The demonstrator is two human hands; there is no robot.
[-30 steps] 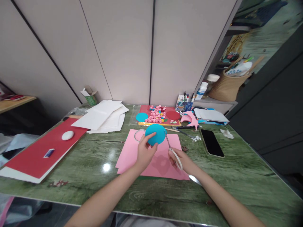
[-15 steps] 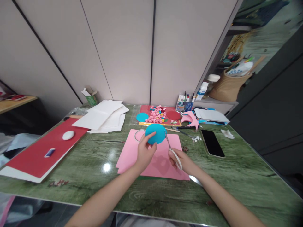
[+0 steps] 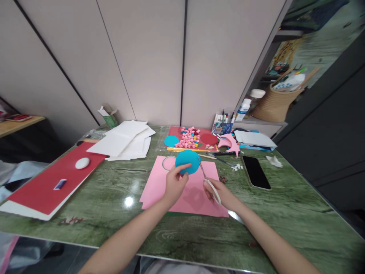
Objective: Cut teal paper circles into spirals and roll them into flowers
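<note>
Pinched at its lower edge by my left hand point(image 3: 176, 182), a round blue paper disc point(image 3: 188, 158) is held up over pink paper sheets point(image 3: 185, 201). My right hand point(image 3: 218, 192) is closed around the white handle of a pair of scissors point(image 3: 212, 188). The scissor blades reach up to the disc's right edge; whether they touch it I cannot tell. Left of the disc, a ring point(image 3: 169, 163) lies on the pink paper, partly hidden by the disc. A second blue disc point(image 3: 171, 141) and small pink balls point(image 3: 189, 139) are farther back.
On the left are white sheets point(image 3: 121, 139) and a red sheet point(image 3: 37, 182) bearing a white oval object point(image 3: 82, 163). To the right lies a phone point(image 3: 256, 173), with pink paper scraps point(image 3: 229, 144) behind it. A marker box point(image 3: 222, 123) stands at the back.
The blue disc has shifted very slightly to the right, and my left index finger lies a little farther across it. My right hand and the scissors have barely moved.
</note>
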